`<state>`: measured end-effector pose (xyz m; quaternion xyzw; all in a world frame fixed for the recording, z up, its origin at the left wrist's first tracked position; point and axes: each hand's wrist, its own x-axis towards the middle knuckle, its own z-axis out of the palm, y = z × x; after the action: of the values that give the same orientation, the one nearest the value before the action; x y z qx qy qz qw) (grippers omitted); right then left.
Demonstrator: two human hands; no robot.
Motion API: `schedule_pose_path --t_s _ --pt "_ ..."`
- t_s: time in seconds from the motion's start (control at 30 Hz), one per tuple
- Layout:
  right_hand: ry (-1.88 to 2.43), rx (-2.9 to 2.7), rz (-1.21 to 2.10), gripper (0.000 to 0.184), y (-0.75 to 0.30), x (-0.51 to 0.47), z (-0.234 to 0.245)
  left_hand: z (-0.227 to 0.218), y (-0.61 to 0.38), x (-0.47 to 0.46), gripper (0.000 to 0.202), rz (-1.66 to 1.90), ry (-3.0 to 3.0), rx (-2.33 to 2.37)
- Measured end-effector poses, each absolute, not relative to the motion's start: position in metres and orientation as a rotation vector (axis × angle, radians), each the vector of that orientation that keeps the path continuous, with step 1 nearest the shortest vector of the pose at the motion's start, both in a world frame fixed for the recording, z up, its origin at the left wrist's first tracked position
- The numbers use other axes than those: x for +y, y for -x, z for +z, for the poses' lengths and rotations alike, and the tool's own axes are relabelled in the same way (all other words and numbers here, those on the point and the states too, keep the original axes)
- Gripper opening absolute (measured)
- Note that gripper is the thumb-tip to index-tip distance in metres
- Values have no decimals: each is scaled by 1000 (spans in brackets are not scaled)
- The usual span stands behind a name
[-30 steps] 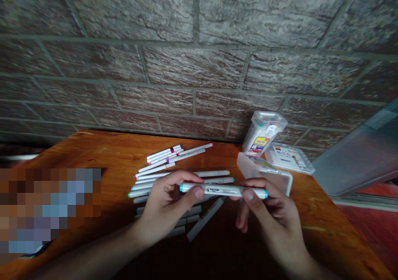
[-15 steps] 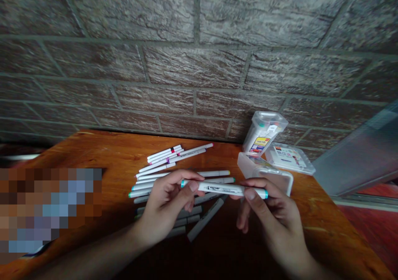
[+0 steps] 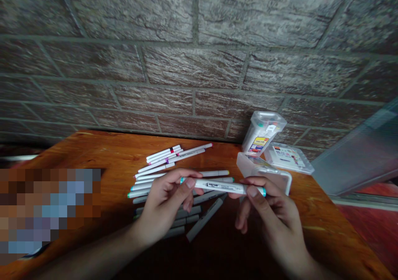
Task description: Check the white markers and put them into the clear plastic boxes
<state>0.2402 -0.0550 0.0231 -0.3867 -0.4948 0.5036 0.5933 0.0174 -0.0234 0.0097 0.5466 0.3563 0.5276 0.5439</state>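
Held level between both hands is a white marker [image 3: 220,186] with teal ends and dark print on its barrel. My left hand [image 3: 169,203] pinches it near the left end between thumb and fingers. Toward the other end, my right hand [image 3: 273,213] grips it the same way, with its lower fingers curled loosely beneath. Under and behind the hands, several more white markers [image 3: 205,220] lie side by side on the wooden table [image 3: 102,155]; my left hand hides part of them. Farther back lies a group of slimmer white markers [image 3: 161,159] with red, pink and purple marks.
At the back right stands a clear plastic case [image 3: 264,132] with markers in it. Next to it lies a flat clear lid [image 3: 289,157] with a printed label. An opened translucent box [image 3: 280,176] sits partly behind my right hand. A stone-block wall [image 3: 192,64] rises behind the table.
The marker has turned slightly about its length, so its print faces me a little differently. Both hands keep their hold and have hardly moved.
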Motion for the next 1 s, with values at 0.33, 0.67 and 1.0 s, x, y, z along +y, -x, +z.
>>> schedule_pose_path --t_s 0.33,0.67,1.0 --pt "931 -1208 1119 18 -240 -56 22 12 -17 -24 27 1246 -1433 967" --pt "896 -1175 1163 20 -241 -55 21 15 -18 -26 38 1242 -1291 884" --pt "928 -1217 1114 19 -243 -57 21 13 -16 -26 31 1212 -1420 940"
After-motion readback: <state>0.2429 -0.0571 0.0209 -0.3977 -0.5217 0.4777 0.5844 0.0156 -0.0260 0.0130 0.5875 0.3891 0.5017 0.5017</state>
